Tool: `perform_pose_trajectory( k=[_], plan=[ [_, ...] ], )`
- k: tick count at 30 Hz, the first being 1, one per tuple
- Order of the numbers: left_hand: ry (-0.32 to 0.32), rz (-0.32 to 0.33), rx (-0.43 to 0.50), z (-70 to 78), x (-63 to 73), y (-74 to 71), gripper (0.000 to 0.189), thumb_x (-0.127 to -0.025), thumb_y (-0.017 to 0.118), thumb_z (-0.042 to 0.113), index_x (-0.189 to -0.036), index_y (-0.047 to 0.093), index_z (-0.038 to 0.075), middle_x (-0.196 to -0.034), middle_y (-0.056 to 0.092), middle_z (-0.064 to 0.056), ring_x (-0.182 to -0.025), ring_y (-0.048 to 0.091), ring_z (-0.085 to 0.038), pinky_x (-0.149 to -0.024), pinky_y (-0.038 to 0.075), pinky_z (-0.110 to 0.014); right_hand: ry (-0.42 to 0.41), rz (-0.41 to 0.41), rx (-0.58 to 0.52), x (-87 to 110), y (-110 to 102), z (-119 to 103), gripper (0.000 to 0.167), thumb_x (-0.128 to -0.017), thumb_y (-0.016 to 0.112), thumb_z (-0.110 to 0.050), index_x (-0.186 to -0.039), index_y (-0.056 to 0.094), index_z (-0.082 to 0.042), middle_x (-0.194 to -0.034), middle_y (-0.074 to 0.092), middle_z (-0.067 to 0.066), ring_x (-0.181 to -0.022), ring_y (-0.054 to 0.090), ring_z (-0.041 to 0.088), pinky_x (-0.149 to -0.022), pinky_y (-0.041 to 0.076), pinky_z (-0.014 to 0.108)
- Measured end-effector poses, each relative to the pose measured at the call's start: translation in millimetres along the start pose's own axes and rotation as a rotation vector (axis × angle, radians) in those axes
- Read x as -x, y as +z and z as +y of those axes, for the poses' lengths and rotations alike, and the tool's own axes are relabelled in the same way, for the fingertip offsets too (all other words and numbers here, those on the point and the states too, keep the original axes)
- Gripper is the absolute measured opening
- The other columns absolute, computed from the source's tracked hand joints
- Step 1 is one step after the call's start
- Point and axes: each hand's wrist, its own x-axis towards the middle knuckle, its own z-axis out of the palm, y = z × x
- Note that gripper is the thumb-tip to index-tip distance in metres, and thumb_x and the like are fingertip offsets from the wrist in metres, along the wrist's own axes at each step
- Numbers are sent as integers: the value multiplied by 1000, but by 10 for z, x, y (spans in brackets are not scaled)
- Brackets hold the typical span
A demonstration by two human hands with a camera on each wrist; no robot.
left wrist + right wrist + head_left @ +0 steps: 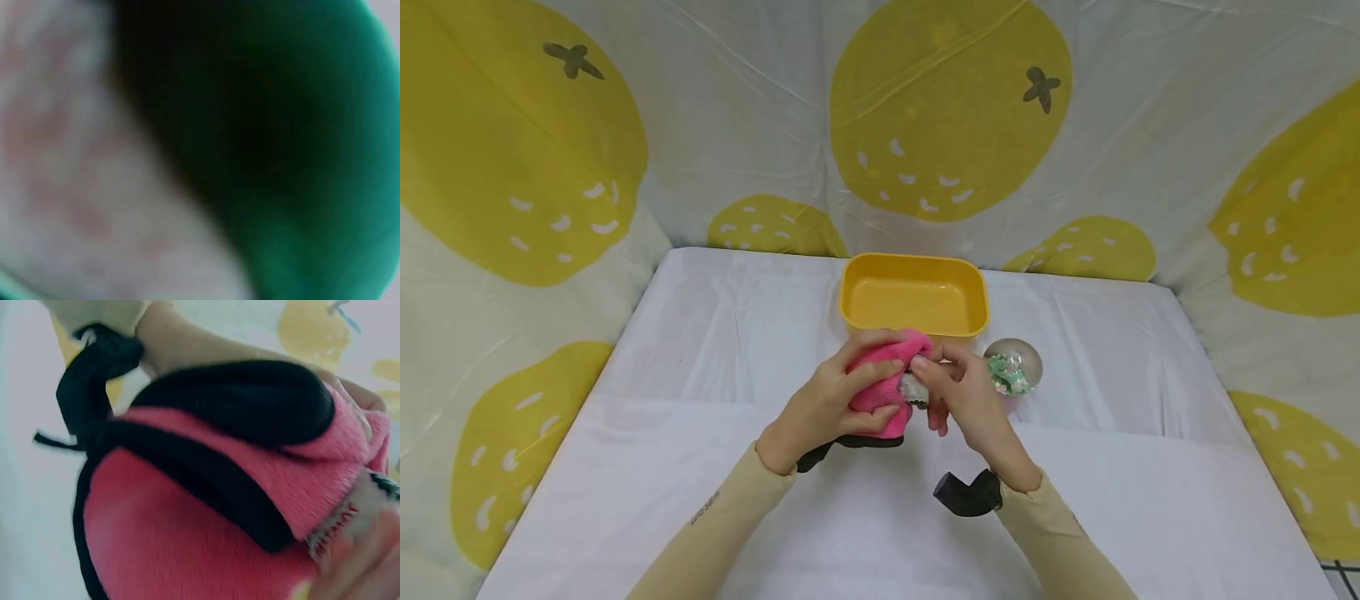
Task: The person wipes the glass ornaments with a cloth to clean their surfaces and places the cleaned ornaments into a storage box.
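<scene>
A person's left hand grips a fuzzy pink fabric article with black trim at the center of the frame, while the right hand pinches its edge beside a pale, red-lettered piece. A clear globe with green contents sits right of center on the white-draped bench, below a rectangular yellow tray.

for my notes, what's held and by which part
The pink plush item, by its side, in the left grip; right grip at its edge, hold unclear.
</scene>
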Motion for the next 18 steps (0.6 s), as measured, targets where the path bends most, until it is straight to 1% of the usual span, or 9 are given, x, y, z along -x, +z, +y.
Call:
perform_pose_trajectory(
  k=[1, 3, 4, 6, 8, 10, 11, 13, 18],
  plan=[
    [0, 4, -2, -7, 6, -1, 30, -92, 61, 25, -116, 55, 8, -133, 44, -17, -116, 50, -32, -87, 52, -31, 0, -19, 20, -1, -6, -1, 22, -95, 59, -19, -97, 51, 1, -62, 57, 13, -43, 54, 24, -40, 48, 31],
    [-6, 17, 0, -23, 15, -11, 30, -93, 60, 27, -116, 55, 7, -132, 44, -18, -116, 50, -32, -88, 51, -32, -27, -46, 78, 8, -20, -2, 28, -93, 63, -21, -107, 50, 0, -81, 60, 14, -57, 59, 24, -51, 53, 30],
    [-12, 23, 1, -32, 14, -18, 31, -93, 59, 28, -115, 55, 7, -132, 44, -18, -117, 49, -32, -89, 51, -32, -49, -55, 105, 14, -29, -4, 33, -91, 66, -21, -111, 49, -1, -91, 59, 13, -66, 61, 25, -58, 55, 30],
    [-34, 29, 4, -48, 17, -33, 32, -94, 57, 32, -115, 55, 6, -132, 44, -17, -118, 48, -32, -90, 50, -33, -111, -51, 174, 18, -42, -5, 43, -87, 72, -20, -118, 49, -4, -106, 55, 10, -81, 60, 25, -71, 55, 30],
    [-52, 31, 3, -59, 21, -41, 34, -95, 56, 34, -114, 55, 6, -132, 45, -17, -119, 48, -31, -92, 49, -33, -164, -43, 204, 16, -50, 3, 47, -83, 75, -18, -121, 50, -4, -110, 54, 8, -87, 57, 24, -77, 54, 27],
    [-67, 35, 7, -68, 33, -41, 35, -96, 55, 36, -115, 55, 7, -132, 45, -16, -120, 47, -31, -92, 49, -33, -189, -32, 210, 10, -48, 15, 45, -83, 74, -14, -122, 53, -5, -109, 56, 7, -87, 57, 24, -77, 54, 27],
    [-73, 40, 10, -71, 40, -39, 35, -96, 55, 36, -116, 55, 7, -132, 44, -16, -120, 47, -31, -92, 49, -33, -198, -26, 203, 5, -46, 27, 44, -84, 73, -12, -122, 54, -4, -108, 57, 7, -86, 57, 23, -76, 54, 27],
    [-79, 55, 18, -77, 51, -38, 36, -96, 55, 37, -118, 54, 8, -131, 44, -17, -119, 47, -31, -92, 49, -34, -190, -20, 152, 5, -40, 57, 40, -85, 71, -8, -122, 56, -2, -109, 58, 9, -85, 57, 23, -74, 55, 27],
    [-89, 98, 23, -104, 59, -70, 38, -96, 55, 39, -120, 51, 9, -131, 43, -18, -117, 50, -31, -90, 50, -35, -125, 11, -62, 26, -32, 139, 36, -86, 64, 2, -120, 52, 5, -117, 55, 13, -90, 61, 22, -74, 56, 31]
  ],
)
